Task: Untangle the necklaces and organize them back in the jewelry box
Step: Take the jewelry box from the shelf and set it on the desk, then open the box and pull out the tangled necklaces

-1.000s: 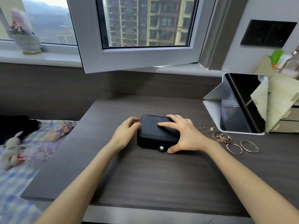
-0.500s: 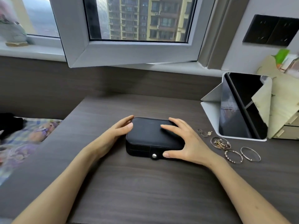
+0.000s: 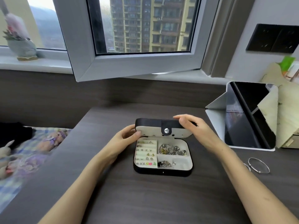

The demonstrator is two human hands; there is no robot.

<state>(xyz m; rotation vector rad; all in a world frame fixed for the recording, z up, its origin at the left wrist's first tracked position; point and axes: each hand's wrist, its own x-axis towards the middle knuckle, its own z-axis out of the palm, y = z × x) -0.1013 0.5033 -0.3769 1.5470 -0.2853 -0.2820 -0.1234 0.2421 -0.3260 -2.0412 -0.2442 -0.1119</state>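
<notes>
Far left, one plant pot (image 3: 22, 47) stands on the windowsill, and below it plush toys (image 3: 9, 151) lie on a checked bedcover; on to the dark desk (image 3: 145, 199), and there is the left hand (image 3: 124, 139), thumb on the pale lining and fingers curled behind, gripping the left end of the lid (image 3: 153, 126); one jewelry box (image 3: 163, 171) sits mid-desk right in front of the person, long axis running left to right, hinge on the far side, open mouth facing up; the lid stands raised and roughly upright, lining towards the person, its single strap with one snap button (image 3: 166, 130) folded over the top edge; inside, three sections counted: one ring-roll panel (image 3: 146, 153) on the left studded with small earrings, one far-right compartment holding a tangle of necklaces (image 3: 172, 149), one near-right compartment with a smaller clump (image 3: 165, 164); how many chains are in each heap cannot be told; the right hand (image 3: 194, 128) is next, fingers hooked over the lid's right top edge, thumb at the front, holding it; two hands, both on the lid; past that forearm, two bangles (image 3: 258, 164) lie flat on the desk, one partly hidden by the arm; behind them one tablet (image 3: 242, 118) leans in a white folding case, and one black switch panel (image 3: 275, 39) sits on the wall.
</notes>
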